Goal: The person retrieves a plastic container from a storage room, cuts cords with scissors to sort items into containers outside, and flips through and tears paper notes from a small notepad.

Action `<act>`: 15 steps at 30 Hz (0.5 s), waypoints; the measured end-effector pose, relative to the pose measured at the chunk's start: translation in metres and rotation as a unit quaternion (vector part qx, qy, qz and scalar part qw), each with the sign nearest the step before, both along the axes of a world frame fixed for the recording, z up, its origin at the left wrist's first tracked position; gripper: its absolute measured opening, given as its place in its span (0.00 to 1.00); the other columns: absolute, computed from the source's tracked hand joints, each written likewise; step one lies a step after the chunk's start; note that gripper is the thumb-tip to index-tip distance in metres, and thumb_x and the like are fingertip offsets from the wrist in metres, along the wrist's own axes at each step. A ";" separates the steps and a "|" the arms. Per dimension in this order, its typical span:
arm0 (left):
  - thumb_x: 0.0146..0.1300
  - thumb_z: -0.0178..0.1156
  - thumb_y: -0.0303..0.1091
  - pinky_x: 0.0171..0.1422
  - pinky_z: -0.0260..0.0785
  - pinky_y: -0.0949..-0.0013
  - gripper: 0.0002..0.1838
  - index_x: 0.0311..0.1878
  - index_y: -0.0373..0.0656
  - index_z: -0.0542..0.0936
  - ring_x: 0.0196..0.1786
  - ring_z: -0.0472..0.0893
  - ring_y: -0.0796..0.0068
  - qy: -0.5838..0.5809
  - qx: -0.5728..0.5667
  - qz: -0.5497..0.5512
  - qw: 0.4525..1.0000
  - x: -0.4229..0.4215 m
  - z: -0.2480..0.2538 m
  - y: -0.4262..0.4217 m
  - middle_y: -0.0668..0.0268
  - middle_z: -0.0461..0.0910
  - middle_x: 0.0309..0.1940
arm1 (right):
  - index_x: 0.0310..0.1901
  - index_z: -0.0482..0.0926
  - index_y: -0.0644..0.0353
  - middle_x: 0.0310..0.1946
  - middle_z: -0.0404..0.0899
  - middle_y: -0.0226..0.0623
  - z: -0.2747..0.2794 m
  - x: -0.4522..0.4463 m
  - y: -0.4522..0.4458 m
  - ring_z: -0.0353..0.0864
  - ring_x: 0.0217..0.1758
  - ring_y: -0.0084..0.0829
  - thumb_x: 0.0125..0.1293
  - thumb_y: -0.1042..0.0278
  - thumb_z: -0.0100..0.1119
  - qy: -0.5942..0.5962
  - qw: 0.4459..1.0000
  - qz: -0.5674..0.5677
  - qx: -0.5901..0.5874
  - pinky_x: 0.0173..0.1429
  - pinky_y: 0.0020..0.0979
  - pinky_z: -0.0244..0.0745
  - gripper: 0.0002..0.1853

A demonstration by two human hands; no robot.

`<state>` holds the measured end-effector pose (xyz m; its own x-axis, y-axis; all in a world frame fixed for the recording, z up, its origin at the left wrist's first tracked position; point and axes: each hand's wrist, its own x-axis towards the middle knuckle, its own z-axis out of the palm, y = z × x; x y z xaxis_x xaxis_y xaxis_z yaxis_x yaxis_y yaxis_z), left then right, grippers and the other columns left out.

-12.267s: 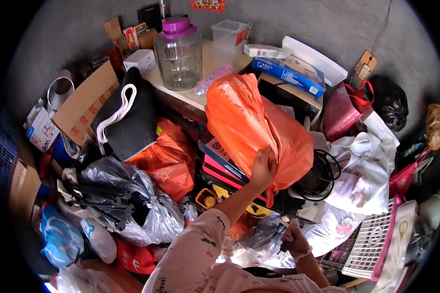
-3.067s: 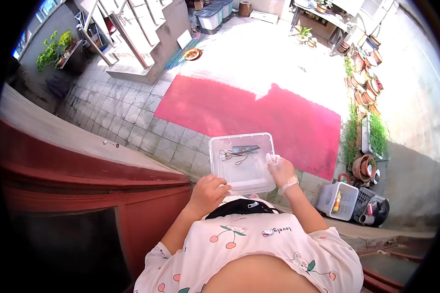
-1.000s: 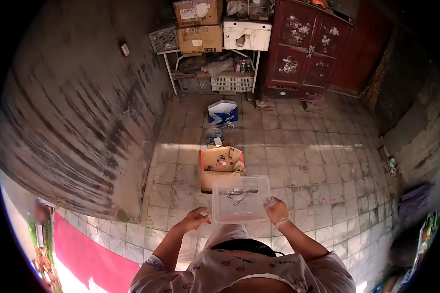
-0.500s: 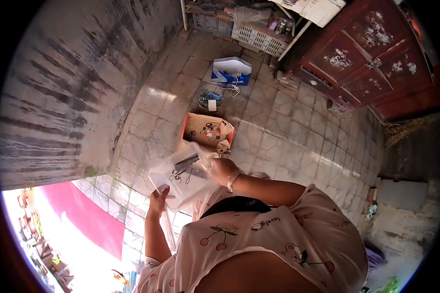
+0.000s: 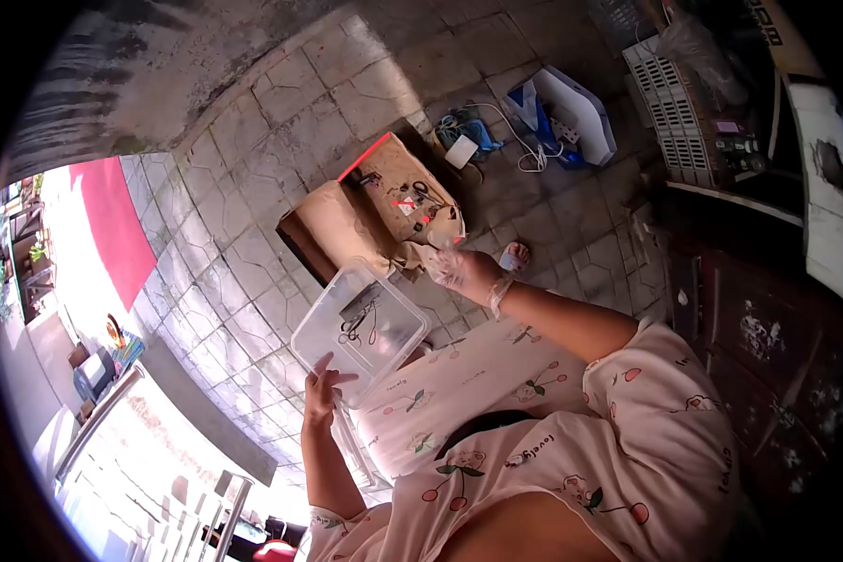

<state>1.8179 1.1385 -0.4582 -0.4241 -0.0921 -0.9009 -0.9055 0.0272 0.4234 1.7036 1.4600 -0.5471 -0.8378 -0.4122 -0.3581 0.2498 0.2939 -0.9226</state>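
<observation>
My left hand grips the lower left edge of a clear plastic box, which is tilted in front of my body. Inside it lie scissors and a dark flat piece that I cannot make out. My right hand, in a thin clear plastic glove, is off the box, stretched out beside the near corner of an open cardboard box on the floor. The loose glove blurs its fingers. Dark-handled scissors and several small red and dark items lie in the cardboard box.
Beyond the cardboard box, a white block lies by blue material, and a blue-and-white carton holds a power strip. Crates and a dark red cabinet stand at the right. A pink sheet lies at the left.
My right hand has let go of the clear box and moved right, towards the cardboard box. My left hand still holds the clear box. The camera view has turned and come closer.
</observation>
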 end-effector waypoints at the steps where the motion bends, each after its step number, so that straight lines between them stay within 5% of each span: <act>1: 0.58 0.42 0.30 0.34 0.61 0.79 0.26 0.61 0.30 0.59 0.29 0.72 0.79 0.002 0.011 0.007 1.000 0.003 -0.022 0.014 0.52 0.81 0.32 | 0.53 0.69 0.67 0.48 0.76 0.41 -0.046 0.004 0.022 0.74 0.53 0.25 0.59 0.69 0.57 -0.049 0.999 -0.014 0.009 0.55 0.23 0.67 0.21; 3: 0.58 0.42 0.31 0.31 0.60 0.80 0.26 0.61 0.30 0.59 0.28 0.72 0.79 0.011 0.036 0.020 0.999 0.011 -0.072 0.031 0.52 0.81 0.32 | 0.42 0.74 0.68 0.41 0.79 0.45 -0.121 0.006 0.050 0.79 0.45 0.32 0.57 0.62 0.59 -0.008 0.998 -0.015 0.068 0.47 0.28 0.74 0.18; 4: 0.57 0.43 0.34 0.18 0.53 0.81 0.27 0.59 0.31 0.61 0.13 0.58 0.85 0.027 0.031 0.032 0.999 0.015 -0.102 0.039 0.50 0.80 0.31 | 0.43 0.75 0.66 0.38 0.79 0.45 -0.133 -0.005 0.056 0.80 0.41 0.33 0.56 0.62 0.59 0.025 0.989 0.026 0.145 0.45 0.28 0.75 0.18; 5: 0.56 0.43 0.32 0.19 0.54 0.81 0.27 0.59 0.31 0.61 0.15 0.62 0.83 0.009 0.028 0.034 0.999 0.019 -0.126 0.040 0.52 0.81 0.31 | 0.43 0.75 0.65 0.34 0.79 0.46 -0.144 -0.014 0.056 0.81 0.38 0.34 0.56 0.62 0.59 0.059 0.971 0.068 0.220 0.42 0.29 0.76 0.17; 6: 0.56 0.42 0.30 0.20 0.55 0.81 0.27 0.60 0.32 0.61 0.17 0.65 0.81 -0.002 0.028 0.039 0.999 0.017 -0.153 0.041 0.54 0.81 0.31 | 0.43 0.77 0.60 0.28 0.79 0.45 -0.191 -0.013 0.053 0.80 0.32 0.37 0.56 0.59 0.59 0.151 0.974 0.041 0.164 0.38 0.31 0.76 0.16; 9: 0.52 0.44 0.29 0.18 0.58 0.79 0.27 0.59 0.33 0.64 0.15 0.68 0.79 -0.009 -0.033 0.052 0.998 0.020 -0.227 0.042 0.58 0.81 0.28 | 0.45 0.75 0.66 0.42 0.77 0.46 -0.328 -0.037 0.023 0.80 0.39 0.32 0.53 0.76 0.59 0.059 0.981 0.122 0.138 0.44 0.29 0.76 0.16; 10: 0.52 0.45 0.29 0.18 0.60 0.79 0.28 0.59 0.34 0.65 0.16 0.69 0.79 -0.021 -0.069 0.043 0.996 0.014 -0.242 0.047 0.58 0.81 0.28 | 0.46 0.74 0.66 0.38 0.77 0.49 -0.295 -0.064 -0.002 0.79 0.39 0.39 0.55 0.77 0.53 0.184 0.918 0.224 0.272 0.43 0.32 0.75 0.15; 13: 0.51 0.47 0.31 0.22 0.66 0.72 0.25 0.55 0.33 0.69 0.17 0.73 0.75 -0.028 -0.154 0.014 0.988 0.024 -0.306 0.052 0.58 0.79 0.24 | 0.44 0.75 0.67 0.32 0.78 0.50 -0.434 -0.103 -0.027 0.78 0.37 0.44 0.57 0.76 0.48 0.301 0.872 0.248 0.295 0.42 0.36 0.74 0.13; 15: 0.51 0.48 0.32 0.22 0.67 0.69 0.23 0.52 0.33 0.71 0.18 0.74 0.72 -0.037 -0.208 -0.032 0.977 0.023 -0.334 0.054 0.58 0.78 0.22 | 0.41 0.76 0.66 0.29 0.77 0.49 -0.449 -0.130 -0.051 0.78 0.37 0.45 0.58 0.73 0.48 0.349 0.823 0.280 0.349 0.41 0.38 0.73 0.11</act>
<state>1.8410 1.1925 -0.7921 -0.3753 -0.4328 -0.8197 -0.9244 0.2402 0.2964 1.5734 1.4091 -0.9965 -0.6886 -0.7018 -0.1826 -0.6249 0.7020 -0.3415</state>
